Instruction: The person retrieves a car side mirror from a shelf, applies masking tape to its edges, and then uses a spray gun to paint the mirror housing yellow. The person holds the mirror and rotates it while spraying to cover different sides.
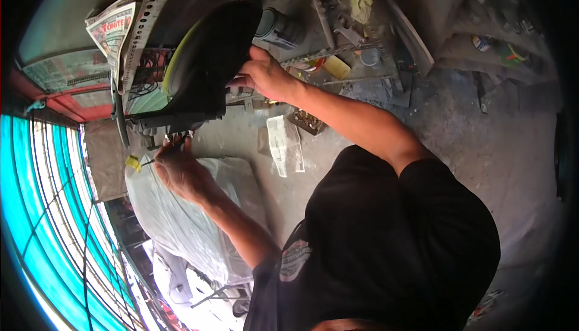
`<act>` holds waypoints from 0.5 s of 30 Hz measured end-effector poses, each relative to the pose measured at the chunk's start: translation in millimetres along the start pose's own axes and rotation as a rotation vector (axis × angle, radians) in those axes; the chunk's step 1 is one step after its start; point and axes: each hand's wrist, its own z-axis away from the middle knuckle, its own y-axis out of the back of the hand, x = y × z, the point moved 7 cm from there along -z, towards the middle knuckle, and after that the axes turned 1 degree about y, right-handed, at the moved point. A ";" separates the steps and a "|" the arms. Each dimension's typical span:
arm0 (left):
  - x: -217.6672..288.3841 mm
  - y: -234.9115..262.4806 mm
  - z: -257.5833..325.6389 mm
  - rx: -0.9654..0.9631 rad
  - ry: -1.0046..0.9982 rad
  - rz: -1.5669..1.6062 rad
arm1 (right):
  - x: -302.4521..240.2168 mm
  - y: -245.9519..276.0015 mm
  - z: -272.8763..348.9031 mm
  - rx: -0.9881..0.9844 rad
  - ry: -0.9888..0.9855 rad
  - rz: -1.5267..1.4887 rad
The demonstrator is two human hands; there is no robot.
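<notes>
Two bare hands are at work on one large, glossy black curved shell with a yellow-green edge [208,53], which stands between ten and eleven o'clock, its squared black base at the lower end. The left hand [181,171], toward nine o'clock, has its fingers bunched under that base, next to small silvery fittings [181,134]; whether they are clamped on anything cannot be told. One thin dark rod with a yellow end [134,163] juts out beside it. The right hand [265,76], at eleven o'clock, lies against the shell's side with thumb and fingers apart; how firmly it grips cannot be told.

One dark cylindrical can [280,29] stands near twelve o'clock. Two printed newspaper pieces show: a folded bundle [114,32] at ten o'clock and a pale sheet [284,145] close to the centre, just beside one dark tray of small bits [307,122]. One crumpled yellow cloth [362,4] is at one o'clock.
</notes>
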 end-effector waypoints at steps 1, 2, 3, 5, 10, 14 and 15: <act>-4.0 -1.9 -4.9 -0.020 0.001 0.038 | 0.3 3.4 -5.1 -0.021 0.028 -0.021; -5.4 -6.0 -10.1 -0.042 0.002 0.075 | -0.1 6.5 -10.7 -0.043 0.056 -0.043; -13.2 -8.8 -8.7 -0.036 0.029 0.100 | 1.2 17.9 -10.3 -0.016 0.055 0.064; -27.1 -16.4 -6.6 -0.029 0.080 0.149 | 1.7 39.3 -9.0 0.038 0.056 0.277; -48.0 -31.1 -27.5 -0.157 0.101 0.225 | -12.7 35.5 -19.2 0.060 0.107 0.178; -66.6 -40.5 -48.2 -0.175 0.091 0.239 | -19.9 39.9 -29.2 0.084 0.169 0.140; -70.9 -41.6 -54.1 -0.184 0.079 0.245 | -19.3 41.5 -31.9 0.080 0.175 0.142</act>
